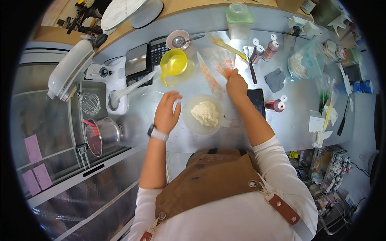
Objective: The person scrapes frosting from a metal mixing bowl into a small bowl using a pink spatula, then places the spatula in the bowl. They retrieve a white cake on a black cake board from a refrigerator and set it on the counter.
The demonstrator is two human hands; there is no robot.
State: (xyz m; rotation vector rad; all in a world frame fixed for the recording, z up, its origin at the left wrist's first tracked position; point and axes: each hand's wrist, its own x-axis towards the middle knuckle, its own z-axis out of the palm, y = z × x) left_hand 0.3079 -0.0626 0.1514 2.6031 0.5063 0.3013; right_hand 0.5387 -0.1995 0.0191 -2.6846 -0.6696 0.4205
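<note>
My right hand (237, 86) is closed around the lower end of a clear plastic piping bag (224, 64) with orange-red colour inside. Beside it lies another clear piping bag (208, 76) bearing orange print, and behind it one with yellow filling (227, 48). My left hand (167, 112) is empty, its fingers apart, over the steel table (178, 143) left of a translucent bowl (188, 122). Pale whipped cream or buttercream (205, 113) is heaped in that bowl. A yellow plastic jug (174, 62) stands beyond my left hand.
At left are a stand mixer (72, 70), a steel mixing bowl (105, 135), a scale (137, 60) and a white-filled piping bag (135, 86). A dark-screened tablet (257, 101), colouring bottles (270, 50), a red bottle (273, 106), a spatula (252, 69) and a grey cloth (275, 80) lie to the right.
</note>
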